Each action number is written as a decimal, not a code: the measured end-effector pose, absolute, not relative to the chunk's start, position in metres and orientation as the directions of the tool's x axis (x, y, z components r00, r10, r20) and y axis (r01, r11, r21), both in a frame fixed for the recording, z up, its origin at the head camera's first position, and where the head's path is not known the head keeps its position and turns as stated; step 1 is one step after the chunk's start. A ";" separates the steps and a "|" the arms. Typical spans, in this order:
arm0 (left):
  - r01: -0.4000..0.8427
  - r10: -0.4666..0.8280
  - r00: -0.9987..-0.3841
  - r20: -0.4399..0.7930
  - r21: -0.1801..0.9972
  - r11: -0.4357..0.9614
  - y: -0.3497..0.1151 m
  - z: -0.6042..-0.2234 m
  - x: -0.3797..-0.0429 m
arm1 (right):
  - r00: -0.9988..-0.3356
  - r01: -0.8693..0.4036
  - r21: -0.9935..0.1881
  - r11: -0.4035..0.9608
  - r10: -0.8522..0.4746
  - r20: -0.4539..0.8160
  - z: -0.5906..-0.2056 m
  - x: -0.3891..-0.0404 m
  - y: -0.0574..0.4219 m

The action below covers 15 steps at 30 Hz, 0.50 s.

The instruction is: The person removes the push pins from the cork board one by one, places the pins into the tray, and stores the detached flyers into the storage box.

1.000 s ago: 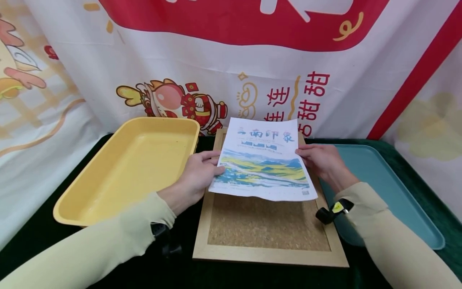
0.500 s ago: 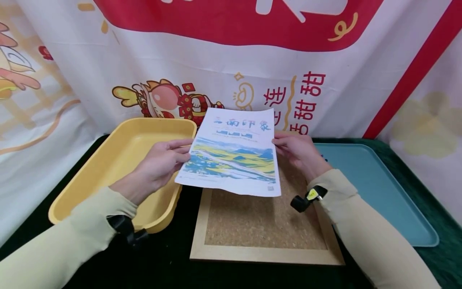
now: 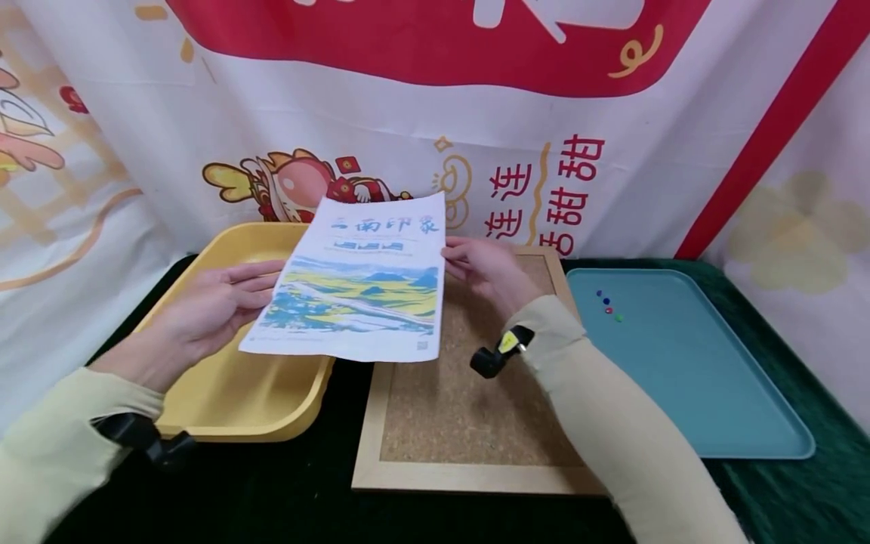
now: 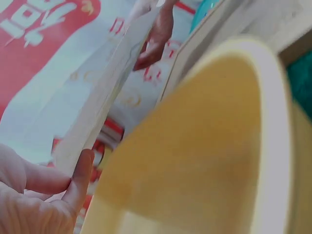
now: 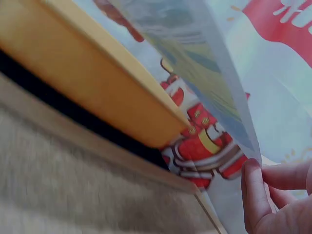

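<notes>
A printed paper sheet (image 3: 360, 279) with blue lettering and a blue, yellow and white landscape is held up between both hands. My left hand (image 3: 217, 310) pinches its left edge, thumb and fingers on either side, as the left wrist view shows on the paper (image 4: 102, 92). At the opposite edge my right hand (image 3: 485, 272) pinches the sheet; the right wrist view has the thumb and fingers of this hand (image 5: 273, 195) meeting on its edge. The paper hangs above the yellow tray (image 3: 299, 423) and overlaps the left side of the wood-framed cork board (image 3: 469, 408).
A blue-green tray (image 3: 707, 370) lies on the right, with several small coloured pushpin-like pieces (image 3: 607, 302) near its far left corner. Dark green cloth (image 3: 285, 499) covers the table. A printed white and red banner (image 3: 381, 113) hangs close behind.
Both hands have carried the paper leftward, from over the cork board to over the yellow tray. More of the board and the small pieces in the blue-green tray have come into sight.
</notes>
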<state>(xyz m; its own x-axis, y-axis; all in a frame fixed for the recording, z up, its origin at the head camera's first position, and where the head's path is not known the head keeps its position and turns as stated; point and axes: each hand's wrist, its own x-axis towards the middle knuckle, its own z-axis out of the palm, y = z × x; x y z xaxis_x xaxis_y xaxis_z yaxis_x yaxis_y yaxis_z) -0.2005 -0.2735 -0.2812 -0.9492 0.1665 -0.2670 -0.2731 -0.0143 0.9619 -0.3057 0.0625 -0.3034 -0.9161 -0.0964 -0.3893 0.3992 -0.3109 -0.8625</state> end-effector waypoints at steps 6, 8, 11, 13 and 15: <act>-0.266 0.157 -0.955 -0.251 0.960 -0.087 -0.314 -0.286 -0.198 | -0.916 0.399 -0.864 -0.307 -0.108 -0.385 -0.300 -0.306 0.023; -0.255 0.166 -0.958 -0.234 0.960 -0.116 -0.325 -0.288 -0.197 | -0.917 0.398 -0.869 -0.295 -0.106 -0.385 -0.299 -0.305 0.014; -0.245 0.178 -0.958 -0.223 0.963 -0.110 -0.341 -0.292 -0.198 | -0.916 0.400 -0.872 -0.282 -0.101 -0.387 -0.299 -0.303 0.002; -0.239 0.198 -0.956 -0.214 0.965 -0.107 -0.352 -0.293 -0.198 | -0.918 0.397 -0.879 -0.264 -0.102 -0.384 -0.300 -0.302 -0.005; -0.230 0.191 -0.958 -0.215 0.971 -0.061 -0.363 -0.293 -0.196 | -0.919 0.395 -0.880 -0.264 -0.118 -0.377 -0.302 -0.300 -0.014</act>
